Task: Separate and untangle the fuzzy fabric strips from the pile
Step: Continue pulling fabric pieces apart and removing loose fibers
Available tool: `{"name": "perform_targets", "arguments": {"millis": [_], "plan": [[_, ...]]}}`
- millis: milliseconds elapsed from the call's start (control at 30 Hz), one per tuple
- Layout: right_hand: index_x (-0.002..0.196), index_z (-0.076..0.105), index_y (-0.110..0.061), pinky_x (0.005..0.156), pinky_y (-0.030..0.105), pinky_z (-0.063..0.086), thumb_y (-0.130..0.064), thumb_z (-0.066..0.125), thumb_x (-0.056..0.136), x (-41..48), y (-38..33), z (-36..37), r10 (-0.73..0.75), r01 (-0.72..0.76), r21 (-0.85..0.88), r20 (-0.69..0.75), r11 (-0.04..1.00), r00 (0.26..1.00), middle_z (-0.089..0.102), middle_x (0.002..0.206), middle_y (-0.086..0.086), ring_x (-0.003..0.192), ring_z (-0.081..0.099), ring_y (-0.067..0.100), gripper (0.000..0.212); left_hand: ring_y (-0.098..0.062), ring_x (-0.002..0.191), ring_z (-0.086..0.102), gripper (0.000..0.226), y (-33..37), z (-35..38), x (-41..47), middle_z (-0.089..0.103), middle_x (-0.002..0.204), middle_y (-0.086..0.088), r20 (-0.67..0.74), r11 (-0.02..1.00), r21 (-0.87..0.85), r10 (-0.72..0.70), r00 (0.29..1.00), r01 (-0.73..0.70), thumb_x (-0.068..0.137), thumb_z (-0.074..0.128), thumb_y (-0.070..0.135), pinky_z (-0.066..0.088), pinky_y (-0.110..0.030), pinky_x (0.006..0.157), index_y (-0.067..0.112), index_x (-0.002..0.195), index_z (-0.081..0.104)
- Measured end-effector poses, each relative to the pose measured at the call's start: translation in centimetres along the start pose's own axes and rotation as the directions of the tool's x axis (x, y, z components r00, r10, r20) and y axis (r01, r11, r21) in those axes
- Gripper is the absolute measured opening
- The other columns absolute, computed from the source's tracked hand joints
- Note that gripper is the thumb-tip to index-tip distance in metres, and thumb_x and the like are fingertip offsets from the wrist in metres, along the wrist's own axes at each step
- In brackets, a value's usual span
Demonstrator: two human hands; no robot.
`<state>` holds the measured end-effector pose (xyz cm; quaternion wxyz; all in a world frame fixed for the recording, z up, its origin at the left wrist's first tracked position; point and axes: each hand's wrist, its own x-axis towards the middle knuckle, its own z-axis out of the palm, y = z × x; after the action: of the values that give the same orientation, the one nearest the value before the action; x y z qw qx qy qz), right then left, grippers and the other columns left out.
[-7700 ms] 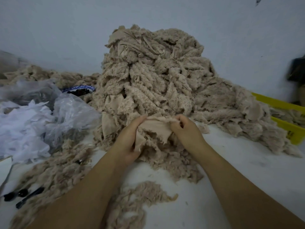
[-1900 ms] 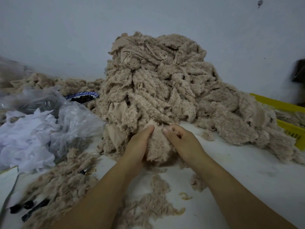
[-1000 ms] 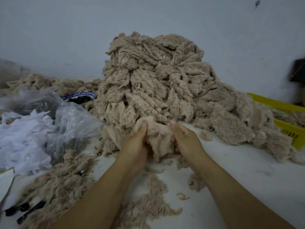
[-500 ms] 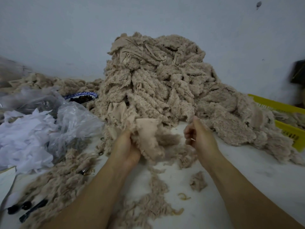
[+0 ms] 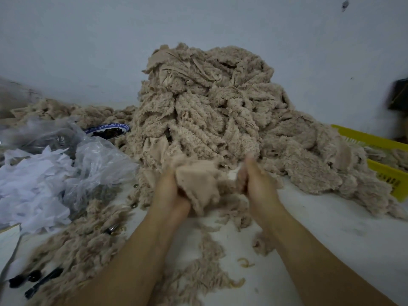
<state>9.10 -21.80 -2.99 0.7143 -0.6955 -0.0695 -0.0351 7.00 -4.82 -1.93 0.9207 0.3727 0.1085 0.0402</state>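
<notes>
Both hands, left hand [image 5: 171,191] and right hand [image 5: 257,184], grip beige fuzzy strip [image 5: 198,184], smooth backing up.

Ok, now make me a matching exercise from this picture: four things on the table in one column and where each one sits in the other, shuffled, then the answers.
Things:
1. fuzzy fabric pile
2. yellow crate
3. blue-rimmed bowl
4. fabric piece

Places:
A. far right edge of the view
B. gripped between the left hand and the right hand
C. centre, heaped against the wall
D. left of the pile, behind the plastic bag

Pairs: 1-C, 2-A, 3-D, 4-B
</notes>
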Motion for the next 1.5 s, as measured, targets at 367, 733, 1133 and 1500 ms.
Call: {"name": "perform_targets", "arguments": {"millis": [367,733,1133,1500], "plan": [[0.102,0.067,-0.035,0.068,0.016,0.053,-0.067,0.060,0.084,-1.1,0.9,1.7,-0.010,0.184,-0.392,0.406,0.901,0.914,0.073,0.093,-0.013,0.081,0.066,-0.003,0.037,-0.031,0.102,0.072,0.065,0.1,-0.8,0.1,0.072,0.114,-0.017,0.284,0.997,-0.030,-0.059,0.957,0.071,0.097,0.038,0.055,0.059,-0.041,0.081,0.006,0.137,0.052],[0.110,0.069,-0.016,0.076,0.029,0.057,-0.035,0.054,0.099,0.4,-1.0,-0.6,0.190,-0.180,0.512,0.035,0.840,0.981,0.076,0.104,0.001,0.094,0.073,0.015,0.026,-0.002,0.065,0.050,0.013,-1.2,-2.0,0.7,0.059,0.080,-0.002,0.356,0.058,0.923,0.254,0.899,-0.381,0.097,0.059,0.026,0.036,-0.014,0.055,0.016,0.089,0.061],[0.107,0.064,-0.020,0.048,0.022,0.051,-0.034,0.053,0.101,1.6,-0.6,-1.9,0.317,-0.150,0.614,-0.173,0.775,0.932,0.067,0.080,-0.003,0.061,0.062,0.007,0.019,-0.003,0.049,0.040,0.038,0.5,-2.5,0.8,0.046,0.056,0.013,0.362,0.291,0.857,0.247,0.899,-0.425,0.102,0.049,0.037,0.033,-0.017,0.049,0.034,0.064,0.054],[0.105,0.057,-0.019,0.038,0.018,0.041,-0.036,0.046,0.104,2.1,0.3,-2.6,0.331,-0.098,0.666,-0.233,0.740,0.914,0.054,0.057,-0.004,0.040,0.051,0.005,0.019,-0.003,0.052,0.045,0.035,0.6,-1.7,0.0,0.051,0.060,0.010,0.529,0.101,0.823,0.224,0.818,-0.560,0.102,0.045,0.039,0.037,-0.015,0.053,0.019,0.075,0.052]]}}
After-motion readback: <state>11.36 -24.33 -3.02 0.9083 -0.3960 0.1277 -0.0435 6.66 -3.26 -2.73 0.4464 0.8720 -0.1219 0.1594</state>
